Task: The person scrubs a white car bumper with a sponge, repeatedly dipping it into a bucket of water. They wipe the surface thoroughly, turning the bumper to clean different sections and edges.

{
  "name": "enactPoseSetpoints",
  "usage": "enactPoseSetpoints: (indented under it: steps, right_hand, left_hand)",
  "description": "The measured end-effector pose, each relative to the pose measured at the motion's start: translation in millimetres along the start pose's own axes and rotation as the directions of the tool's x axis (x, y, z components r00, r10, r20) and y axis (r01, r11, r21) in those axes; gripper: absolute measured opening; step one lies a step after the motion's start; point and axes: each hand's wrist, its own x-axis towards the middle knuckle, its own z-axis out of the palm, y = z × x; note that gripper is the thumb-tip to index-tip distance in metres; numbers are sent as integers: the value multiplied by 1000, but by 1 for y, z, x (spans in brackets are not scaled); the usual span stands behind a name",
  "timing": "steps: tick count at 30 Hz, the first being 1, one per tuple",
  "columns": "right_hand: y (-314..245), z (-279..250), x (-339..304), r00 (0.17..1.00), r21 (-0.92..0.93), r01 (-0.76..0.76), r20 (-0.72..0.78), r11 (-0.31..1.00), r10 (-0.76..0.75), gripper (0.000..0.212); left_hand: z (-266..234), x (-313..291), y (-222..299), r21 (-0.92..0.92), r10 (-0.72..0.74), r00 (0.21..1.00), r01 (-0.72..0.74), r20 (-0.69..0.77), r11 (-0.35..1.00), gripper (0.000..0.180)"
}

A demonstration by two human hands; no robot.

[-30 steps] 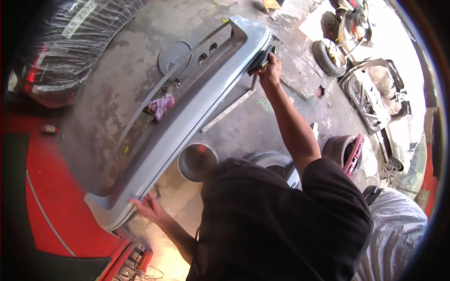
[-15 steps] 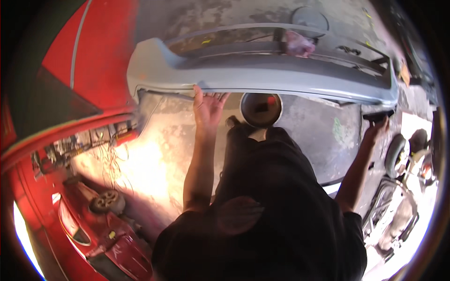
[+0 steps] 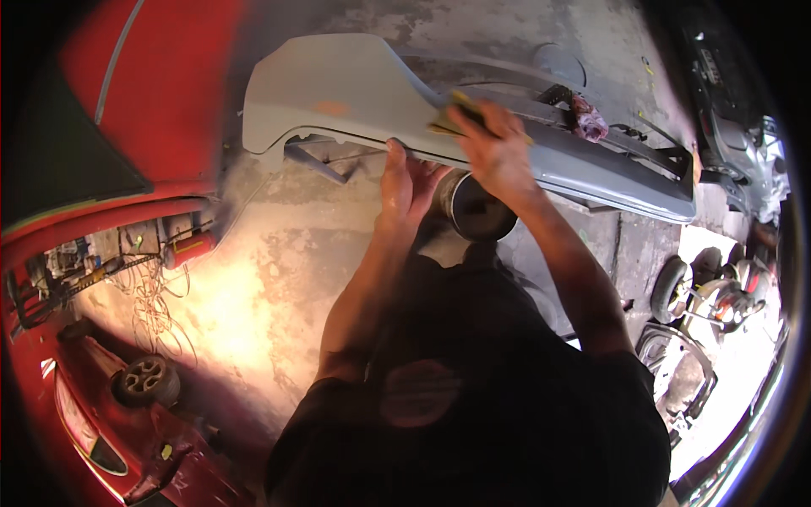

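A grey car bumper stretches across the upper middle, its left end nearer and raised. My left hand holds its lower edge, thumb against the rim and fingers partly hidden beneath. Above that edge, my right hand is closed on a flat yellow-and-dark sanding pad, which lies against the bumper's grey face. Motion blurs this hand and the pad. Left of them, a faint orange patch marks the bumper. A crumpled pinkish rag or plastic wrap sits on the bars behind the bumper.
Below the bumper stands a round dark bucket with a pale rim. A red car body borders the left, with loose cables near it. Wheels and metal parts lie at the right on the concrete floor.
My right hand has swung from the bumper's far right end to its middle with the pad. My left hand has shifted right. The bumper's left end appears larger, and the view has turned.
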Motion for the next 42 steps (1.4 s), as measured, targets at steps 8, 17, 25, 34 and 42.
enactPoseSetpoints:
  steps: [8,17,25,34,42]
  right_hand:
    - [-21,-15,22,963,41,112,241,993,-118,52]
    - [-89,122,147,905,28,133,405,991,-133,47]
    - [-20,-35,22,948,34,78,307,996,-85,50]
    - [-105,79,97,870,-146,412,354,899,-342,53]
    - [-90,69,68,884,-230,448,257,864,-390,47]
  left_hand:
    - [1,-7,43,-297,-183,979,203,94,933,88]
    - [6,-1,33,-282,-217,968,245,127,928,87]
    - [19,-7,49,-441,-175,982,190,75,877,83]
    - [-36,-1,5,-492,-2,964,136,264,860,49]
    - [-4,-11,13,-520,12,990,65,142,852,44]
